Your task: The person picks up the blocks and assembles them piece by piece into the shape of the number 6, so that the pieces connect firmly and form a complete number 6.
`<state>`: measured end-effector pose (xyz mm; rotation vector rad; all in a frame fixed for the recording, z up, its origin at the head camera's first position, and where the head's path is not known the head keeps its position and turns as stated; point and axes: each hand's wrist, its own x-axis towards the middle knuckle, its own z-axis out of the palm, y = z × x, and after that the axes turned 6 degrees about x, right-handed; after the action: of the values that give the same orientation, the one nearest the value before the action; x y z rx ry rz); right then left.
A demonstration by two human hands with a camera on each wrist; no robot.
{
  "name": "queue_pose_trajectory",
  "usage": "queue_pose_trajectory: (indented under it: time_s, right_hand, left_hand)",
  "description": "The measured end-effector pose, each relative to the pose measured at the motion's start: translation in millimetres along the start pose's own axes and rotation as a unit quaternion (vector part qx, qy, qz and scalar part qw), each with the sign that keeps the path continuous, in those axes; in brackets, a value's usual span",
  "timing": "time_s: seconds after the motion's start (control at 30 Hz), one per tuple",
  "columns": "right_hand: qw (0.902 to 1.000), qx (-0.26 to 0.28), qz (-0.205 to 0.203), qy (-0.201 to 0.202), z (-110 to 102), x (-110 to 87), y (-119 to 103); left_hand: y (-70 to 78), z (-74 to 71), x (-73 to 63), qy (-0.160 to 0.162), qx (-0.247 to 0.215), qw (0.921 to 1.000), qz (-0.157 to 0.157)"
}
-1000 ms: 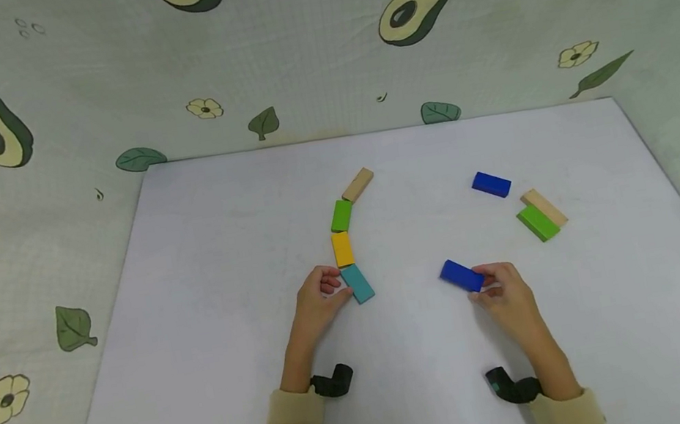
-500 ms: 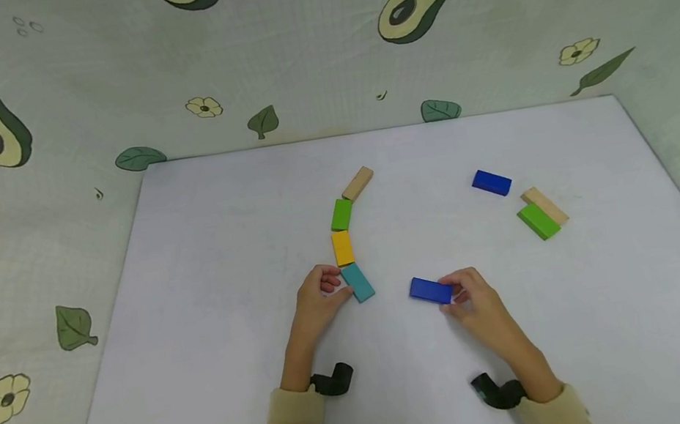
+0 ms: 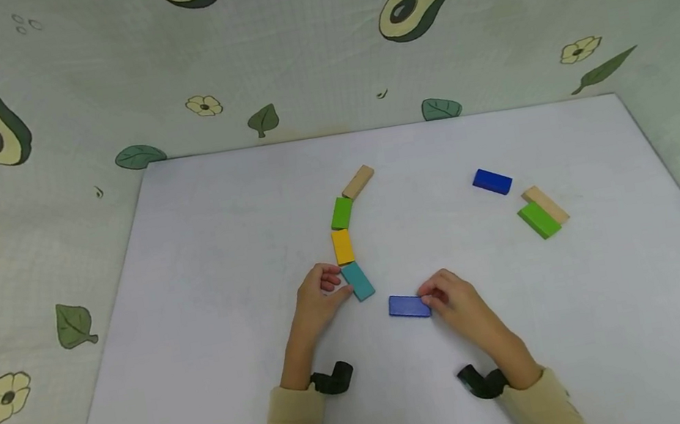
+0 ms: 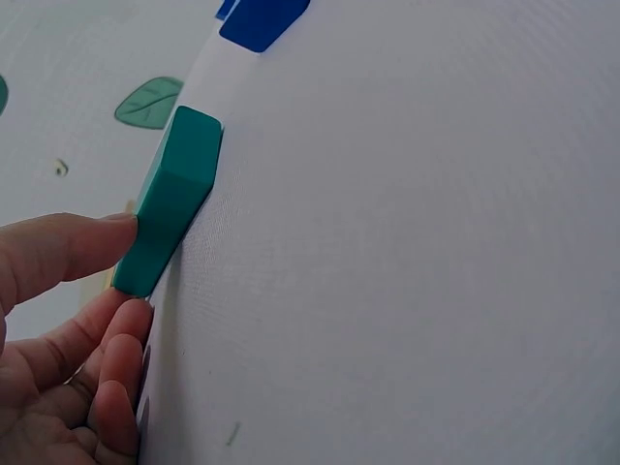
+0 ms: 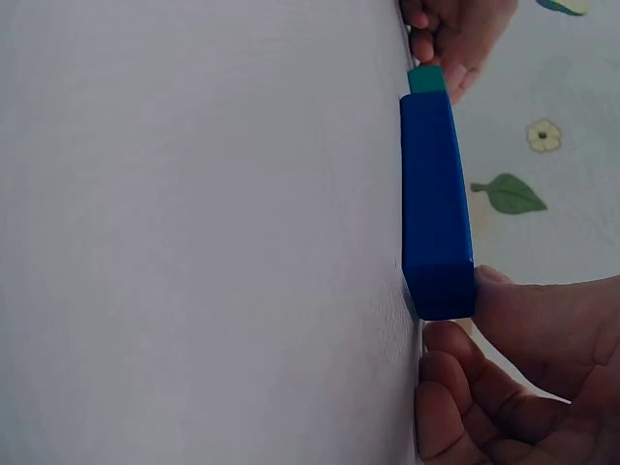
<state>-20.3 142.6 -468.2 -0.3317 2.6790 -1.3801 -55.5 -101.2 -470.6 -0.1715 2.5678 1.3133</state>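
Note:
My left hand [image 3: 320, 297] is at the left side of a teal wooden block [image 3: 358, 282], thumb against its long side and forefinger at its far end. In the left wrist view the thumb [image 4: 87, 247] touches the teal block [image 4: 174, 199]. To the right, my right hand [image 3: 461, 302] pinches a blue block [image 3: 409, 306] by its right end. The blue block [image 5: 436, 199] is close to the table, its left end near the teal block's near end with a gap between. The teal block continues a curved row with yellow [image 3: 343, 247], green [image 3: 342, 213] and natural wood [image 3: 358, 182] blocks.
On the right of the white table [image 3: 215, 224] lie another blue block [image 3: 492, 182], a green block [image 3: 539, 220] and a natural wood block [image 3: 546, 204], the last two side by side. A patterned cloth [image 3: 312, 38] surrounds the table's far and side edges.
My right hand has moved left with the blue block, which has turned nearly crosswise and come close to the teal block. The left hand has stayed in place.

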Motion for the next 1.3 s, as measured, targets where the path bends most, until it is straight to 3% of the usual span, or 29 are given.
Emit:
queue_pose_trajectory:
  time_s: [0.13,0.63,1.3]
  right_hand:
    - [0.9999,-0.002,-0.012,-0.006,3,5.1,-2]
    - [0.9983,0.003,0.003,-0.059,3,26.5,-8]
    - [0.9966,0.02,0.019,-0.077,1,30.4,-5]
  left_hand:
    - [0.5,-0.6,-0.6,-0.002,-0.001,1.0,-0.003]
    - [-0.6,-0.8,0.9,-0.006,-0.004,1.0,-0.004]
    - [-1.4,-0.5,0.9,-0.001,-0.005,1.0,-0.001]
